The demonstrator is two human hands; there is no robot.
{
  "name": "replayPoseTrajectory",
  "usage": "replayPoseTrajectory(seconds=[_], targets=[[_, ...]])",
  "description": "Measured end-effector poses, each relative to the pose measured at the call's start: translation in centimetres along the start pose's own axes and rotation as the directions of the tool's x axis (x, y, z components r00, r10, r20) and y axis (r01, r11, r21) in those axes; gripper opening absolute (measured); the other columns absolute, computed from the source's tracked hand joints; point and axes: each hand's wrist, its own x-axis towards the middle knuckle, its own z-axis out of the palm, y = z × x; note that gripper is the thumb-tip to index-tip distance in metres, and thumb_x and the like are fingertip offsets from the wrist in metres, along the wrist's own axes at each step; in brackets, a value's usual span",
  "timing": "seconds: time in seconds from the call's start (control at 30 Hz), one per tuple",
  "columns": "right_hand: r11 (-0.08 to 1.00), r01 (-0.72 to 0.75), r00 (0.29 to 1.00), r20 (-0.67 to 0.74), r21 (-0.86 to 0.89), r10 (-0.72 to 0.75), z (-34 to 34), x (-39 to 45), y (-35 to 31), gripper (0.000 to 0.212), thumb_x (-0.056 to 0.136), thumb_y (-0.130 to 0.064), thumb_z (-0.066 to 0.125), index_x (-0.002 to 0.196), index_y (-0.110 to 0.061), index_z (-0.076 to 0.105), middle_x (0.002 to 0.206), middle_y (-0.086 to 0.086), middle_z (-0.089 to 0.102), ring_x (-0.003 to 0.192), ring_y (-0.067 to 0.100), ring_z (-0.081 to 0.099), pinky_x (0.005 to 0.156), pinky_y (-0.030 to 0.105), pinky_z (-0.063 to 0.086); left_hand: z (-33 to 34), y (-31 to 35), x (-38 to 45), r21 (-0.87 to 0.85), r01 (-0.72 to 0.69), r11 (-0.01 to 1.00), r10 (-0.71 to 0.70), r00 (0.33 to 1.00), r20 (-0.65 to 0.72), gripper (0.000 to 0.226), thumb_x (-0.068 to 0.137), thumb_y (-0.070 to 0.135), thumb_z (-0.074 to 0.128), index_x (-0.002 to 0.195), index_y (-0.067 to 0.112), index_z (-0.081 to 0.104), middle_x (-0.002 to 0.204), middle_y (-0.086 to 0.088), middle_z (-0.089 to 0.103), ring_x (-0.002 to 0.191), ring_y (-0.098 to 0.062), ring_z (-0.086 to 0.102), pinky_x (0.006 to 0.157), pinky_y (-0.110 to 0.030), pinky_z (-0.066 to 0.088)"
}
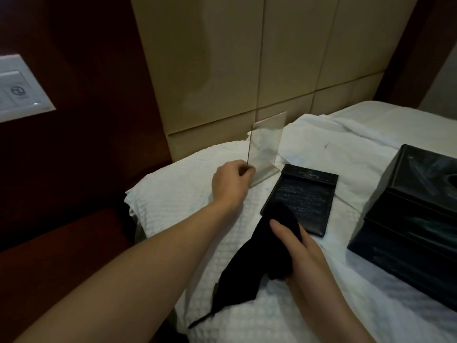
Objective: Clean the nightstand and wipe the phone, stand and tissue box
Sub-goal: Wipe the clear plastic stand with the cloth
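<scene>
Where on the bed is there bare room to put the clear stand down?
Bare white bedding lies behind the black tray, between the clear stand and the black tissue box. Another patch sits left of the left hand. The tray and the right hand with its black cloth crowd the middle.

Your left hand [232, 185] pinches the lower near edge of a clear acrylic stand [265, 147], which sits upright on a white waffle-textured towel [173, 194] spread over the bed [371, 129]. Your right hand [299, 251] grips a black cloth [257, 253], its bunched end touching the near left corner of a flat black tray [303, 198] lying just right of the stand. A black tissue box [410, 219] sits on the sheet farther right, apart from the tray. Behind the bed stands a beige padded headboard [247, 58]; a white switch plate [22, 87] is mounted on the dark wood wall [94, 70] at left.
</scene>
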Motion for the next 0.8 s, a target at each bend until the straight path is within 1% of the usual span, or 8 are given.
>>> replayPoseTrajectory(seconds=[0.13, 0.2, 0.33, 0.43, 0.5, 0.53, 0.67, 0.8], targets=[[1.000, 0.028, 1.000, 0.010, -0.010, -0.028, 0.1, -0.1, 0.1, 0.029, 0.086, -0.030, 0.070, 0.115, -0.031, 0.070, 0.107, -0.008, 0.076, 0.100, 0.012, 0.072, 0.090, 0.039, 0.054, -2.5, -0.2, -1.6, 0.001, -0.042, 0.999, 0.042, 0.998, -0.050, 0.017, 0.097, 0.032, 0.068, 0.101, 0.021, 0.080, 0.093, 0.009, 0.075, 0.089, -0.010, 0.067, 0.086, -0.040, 0.058], [0.998, 0.054, 0.999, -0.001, -0.024, -0.054, 0.3, -0.3, 0.1, 0.027, 0.086, -0.029, 0.070, 0.112, -0.032, 0.071, 0.106, -0.008, 0.076, 0.100, 0.013, 0.072, 0.091, 0.040, 0.054, -4.3, -0.8, -3.1, -0.008, -0.079, 0.997, 0.078, 0.994, -0.073, 0.018, 0.098, 0.034, 0.067, 0.102, 0.022, 0.079, 0.094, 0.013, 0.073, 0.092, -0.005, 0.066, 0.086, -0.033, 0.057], [0.978, 0.179, 0.983, -0.025, -0.105, -0.183, 1.4, -1.3, 0.1, 0.018, 0.086, -0.029, 0.072, 0.102, -0.036, 0.070, 0.096, -0.018, 0.075, 0.089, 0.001, 0.070, 0.081, 0.035, 0.054, -9.1, -1.7, -7.2, -0.036, -0.139, 0.990, 0.134, 0.982, -0.133, 0.012, 0.100, 0.029, 0.066, 0.098, 0.023, 0.075, 0.092, 0.016, 0.073, 0.092, 0.002, 0.066, 0.080, -0.010, 0.048], [0.955, 0.269, 0.963, 0.000, -0.126, -0.271, 2.4, -2.7, -0.4, 0.016, 0.087, -0.028, 0.072, 0.100, -0.035, 0.066, 0.090, -0.021, 0.072, 0.083, -0.003, 0.068, 0.073, 0.029, 0.051, -13.2, -1.5, -11.6, -0.153, -0.106, 0.982, 0.077, 0.981, -0.180, 0.009, 0.099, 0.019, 0.067, 0.096, 0.020, 0.076, 0.089, 0.010, 0.075, 0.088, 0.001, 0.069, 0.078, -0.009, 0.049], [0.953, 0.286, 0.958, 0.052, -0.104, -0.282, 3.4, -4.0, -0.5, 0.016, 0.088, -0.027, 0.070, 0.101, -0.035, 0.065, 0.090, -0.023, 0.072, 0.084, -0.004, 0.068, 0.070, 0.021, 0.050, -16.1, -1.3, -15.3, -0.195, -0.081, 0.978, 0.043, 0.981, -0.191, 0.009, 0.099, 0.018, 0.068, 0.096, 0.020, 0.076, 0.087, 0.008, 0.076, 0.087, 0.000, 0.070, 0.077, -0.010, 0.050], [0.954, 0.282, 0.958, 0.090, -0.098, -0.274, 3.9, -4.9, -0.5, 0.016, 0.087, -0.027, 0.070, 0.101, -0.034, 0.066, 0.092, -0.020, 0.073, 0.087, 0.000, 0.069, 0.072, 0.022, 0.051, -17.6, -1.4, -17.3, -0.212, -0.066, 0.975, 0.027, 0.982, -0.185, 0.009, 0.098, 0.019, 0.068, 0.096, 0.021, 0.076, 0.087, 0.009, 0.077, 0.087, -0.001, 0.071, 0.077, -0.011, 0.051], [0.969, 0.221, 0.932, 0.318, -0.112, -0.176, 7.2, -9.9, 1.1, 0.037, 0.070, -0.043, 0.071, 0.104, -0.028, 0.068, 0.098, 0.000, 0.074, 0.093, 0.019, 0.072, 0.081, 0.042, 0.057, -23.0, -2.3, -25.1, -0.205, -0.022, 0.978, -0.019, 0.981, -0.194, 0.013, 0.099, 0.025, 0.065, 0.091, 0.024, 0.075, 0.087, 0.010, 0.074, 0.086, -0.004, 0.069, 0.074, -0.012, 0.048], [0.976, 0.157, 0.878, 0.475, -0.152, -0.068, 10.3, -14.9, 3.5, 0.050, 0.061, -0.049, 0.071, 0.109, -0.032, 0.068, 0.103, -0.005, 0.075, 0.094, 0.017, 0.072, 0.080, 0.038, 0.056, -28.1, -3.9, -31.6, -0.197, 0.029, 0.980, -0.086, 0.954, -0.288, 0.015, 0.100, 0.026, 0.063, 0.091, 0.021, 0.074, 0.086, 0.004, 0.073, 0.086, -0.011, 0.069, 0.075, -0.018, 0.050]])
